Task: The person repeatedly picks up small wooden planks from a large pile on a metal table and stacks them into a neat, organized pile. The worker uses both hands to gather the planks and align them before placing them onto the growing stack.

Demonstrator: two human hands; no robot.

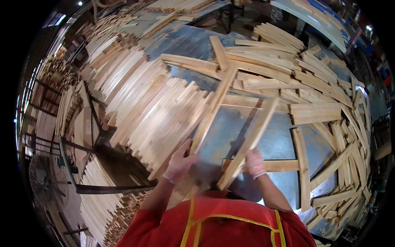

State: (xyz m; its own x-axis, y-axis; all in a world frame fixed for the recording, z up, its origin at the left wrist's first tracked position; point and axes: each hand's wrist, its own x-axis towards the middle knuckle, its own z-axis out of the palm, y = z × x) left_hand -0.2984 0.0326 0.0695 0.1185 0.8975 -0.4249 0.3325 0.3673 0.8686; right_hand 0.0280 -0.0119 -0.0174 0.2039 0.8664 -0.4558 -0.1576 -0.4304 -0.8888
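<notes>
I have a wooden slat in each hand. The left slat [214, 107] runs from my left hand [180, 162] up and to the right, long and narrow, its far end reaching into the loose boards at the back of the table. My left fingers are curled around its lower end, thumb up against the near edge, so the hand is closed on it. The right slat [250, 142] leans the same way, nearly parallel to the first and a little to its right, its lower end coming down near my chest and its top lying over a flat board. My right hand [255, 162] grips it low down, fingers wrapped round from the right side. Both hands wear pale knit gloves. The near ends of both slats are blurred, so I cannot tell whether they touch the table.

Below the right slat, a short board [284, 165] lies flat across the table [284, 140], a bluish metal top with worn patches. To my left, a big stack [160, 103] of slats lies fanned out in neat rows, its edge just beside the left slat. Behind and to the right, a loose pile [312, 78] of boards lies crisscrossed, curving round the table's far and right rim. On the floor at far left stands a fan [47, 181], near more stacked wood.
</notes>
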